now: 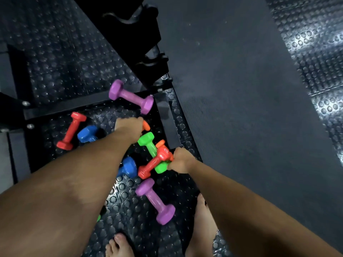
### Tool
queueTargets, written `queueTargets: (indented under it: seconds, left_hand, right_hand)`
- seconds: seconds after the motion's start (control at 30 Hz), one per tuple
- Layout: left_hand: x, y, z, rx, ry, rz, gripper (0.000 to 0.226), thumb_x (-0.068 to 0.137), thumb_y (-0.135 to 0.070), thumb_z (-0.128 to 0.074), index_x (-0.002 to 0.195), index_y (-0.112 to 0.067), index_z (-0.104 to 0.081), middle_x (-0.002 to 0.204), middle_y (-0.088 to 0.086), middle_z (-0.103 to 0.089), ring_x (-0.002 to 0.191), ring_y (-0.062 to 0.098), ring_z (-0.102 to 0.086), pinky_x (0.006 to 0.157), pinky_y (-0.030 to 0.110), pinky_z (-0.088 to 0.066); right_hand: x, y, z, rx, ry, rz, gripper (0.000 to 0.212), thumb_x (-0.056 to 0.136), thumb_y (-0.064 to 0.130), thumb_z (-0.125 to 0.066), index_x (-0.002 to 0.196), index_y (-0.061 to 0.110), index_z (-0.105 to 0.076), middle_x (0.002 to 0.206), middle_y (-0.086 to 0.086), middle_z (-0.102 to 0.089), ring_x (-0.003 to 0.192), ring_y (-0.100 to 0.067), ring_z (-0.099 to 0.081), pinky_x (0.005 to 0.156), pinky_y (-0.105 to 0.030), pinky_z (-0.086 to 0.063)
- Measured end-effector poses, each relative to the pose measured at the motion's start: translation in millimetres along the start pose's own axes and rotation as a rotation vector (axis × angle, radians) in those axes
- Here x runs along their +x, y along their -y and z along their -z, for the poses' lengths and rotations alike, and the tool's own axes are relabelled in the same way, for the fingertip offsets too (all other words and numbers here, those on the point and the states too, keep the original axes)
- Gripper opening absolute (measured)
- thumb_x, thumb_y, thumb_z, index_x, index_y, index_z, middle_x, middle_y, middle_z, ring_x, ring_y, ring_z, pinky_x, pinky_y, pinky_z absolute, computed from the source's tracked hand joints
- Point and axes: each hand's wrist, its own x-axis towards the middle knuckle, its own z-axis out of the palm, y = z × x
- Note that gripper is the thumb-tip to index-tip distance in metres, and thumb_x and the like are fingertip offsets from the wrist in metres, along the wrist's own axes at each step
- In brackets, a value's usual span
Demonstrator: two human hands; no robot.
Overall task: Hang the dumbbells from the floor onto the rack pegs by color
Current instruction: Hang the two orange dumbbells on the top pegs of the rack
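Orange showed just past the knuckles of my left hand (130, 125), which was curled round an orange dumbbell (146, 125) low over the studded rubber floor (61, 58). My right hand (181, 160) was clenched too, its fingers closed at the head of a second orange dumbbell (161, 143) that was mostly hidden behind a red dumbbell (155, 162). That red one lay across a green dumbbell (148, 143), touching it. A blue dumbbell (128, 166) sat just beside them, partly under my left forearm. One purple dumbbell (130, 96) rested against the rack's base bar (74, 106); another purple dumbbell (156, 201) lay near my bare feet (118, 245). Further left, a second red dumbbell (71, 130) lay beside another blue one (88, 133). The black rack (130, 34) rose above, its pegs dark and hard to make out.
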Motion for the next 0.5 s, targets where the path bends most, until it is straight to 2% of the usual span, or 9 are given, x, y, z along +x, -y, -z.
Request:
queueTargets:
  seconds: [0.07, 0.13, 0.2, 0.3, 0.37, 0.43, 0.5]
  left_hand:
    - [-15, 7, -7, -0.045, -0.051, -0.02, 0.025, 0.094, -0.023, -0.059, 0.118, -0.025, -0.053, 0.125, 0.006, -0.061, 0.114, 0.035, -0.064, 0.087, 0.044, -0.048]
    - [-28, 12, -11, -0.124, -0.123, -0.036, 0.032, 0.092, -0.028, -0.062, 0.118, -0.017, -0.048, 0.125, 0.012, -0.058, 0.112, 0.039, -0.063, 0.087, 0.048, -0.052]
    - [-45, 16, -14, -0.279, -0.132, -0.043, 0.036, 0.091, -0.034, -0.065, 0.117, -0.016, -0.048, 0.123, 0.012, -0.059, 0.111, 0.037, -0.062, 0.089, 0.048, -0.052]
    - [-85, 16, -14, -0.528, -0.185, 0.032, 0.036, 0.09, -0.036, -0.068, 0.117, -0.018, -0.055, 0.114, 0.008, -0.065, 0.103, 0.032, -0.064, 0.087, 0.044, -0.053]
    - [-119, 8, -9, -0.752, -0.169, 0.141, 0.033, 0.091, -0.033, -0.071, 0.117, -0.016, -0.06, 0.108, 0.005, -0.067, 0.097, 0.029, -0.064, 0.085, 0.04, -0.052]
    - [-152, -3, -2, -0.953, -0.086, 0.235, 0.026, 0.093, -0.031, -0.069, 0.113, -0.014, -0.064, 0.101, 0.003, -0.066, 0.094, 0.026, -0.062, 0.084, 0.039, -0.05]
    - [-185, -11, 8, -1.08, -0.055, 0.287, 0.025, 0.094, -0.038, -0.065, 0.095, -0.013, -0.065, 0.085, 0.004, -0.063, 0.081, 0.025, -0.06, 0.079, 0.048, -0.052]
  right_hand:
    - [-3, -3, -9, 0.184, -0.025, -0.022, 0.052, 0.068, 0.022, -0.075, 0.112, 0.013, -0.049, 0.11, -0.009, -0.063, 0.103, -0.027, -0.064, 0.082, -0.04, -0.054]
    - [-5, -6, -16, 0.331, -0.051, -0.074, 0.057, 0.06, 0.026, -0.075, 0.111, 0.019, -0.05, 0.109, -0.006, -0.065, 0.103, -0.025, -0.064, 0.089, -0.042, -0.054]
    - [-6, -5, -14, 0.33, -0.059, -0.093, 0.049, 0.057, 0.031, -0.077, 0.102, 0.019, -0.059, 0.099, -0.003, -0.068, 0.094, -0.023, -0.065, 0.079, -0.035, -0.053]
    - [-19, 7, -3, 0.284, -0.084, -0.092, 0.025, 0.067, 0.032, -0.076, 0.082, 0.014, -0.066, 0.08, -0.003, -0.066, 0.075, -0.022, -0.063, 0.06, -0.027, -0.045]
    - [-34, 15, 2, 0.302, -0.108, -0.112, 0.031, 0.072, 0.036, -0.072, 0.087, 0.009, -0.069, 0.082, -0.007, -0.067, 0.072, -0.025, -0.063, 0.061, -0.031, -0.048]
    - [-60, 18, 3, 0.307, -0.099, -0.127, 0.042, 0.078, 0.041, -0.068, 0.099, 0.004, -0.069, 0.086, -0.009, -0.065, 0.075, -0.027, -0.062, 0.065, -0.034, -0.048]
    - [-97, 19, 2, 0.324, -0.069, -0.124, 0.038, 0.085, 0.04, -0.065, 0.099, 0.005, -0.067, 0.085, -0.008, -0.063, 0.075, -0.025, -0.06, 0.064, -0.033, -0.046]
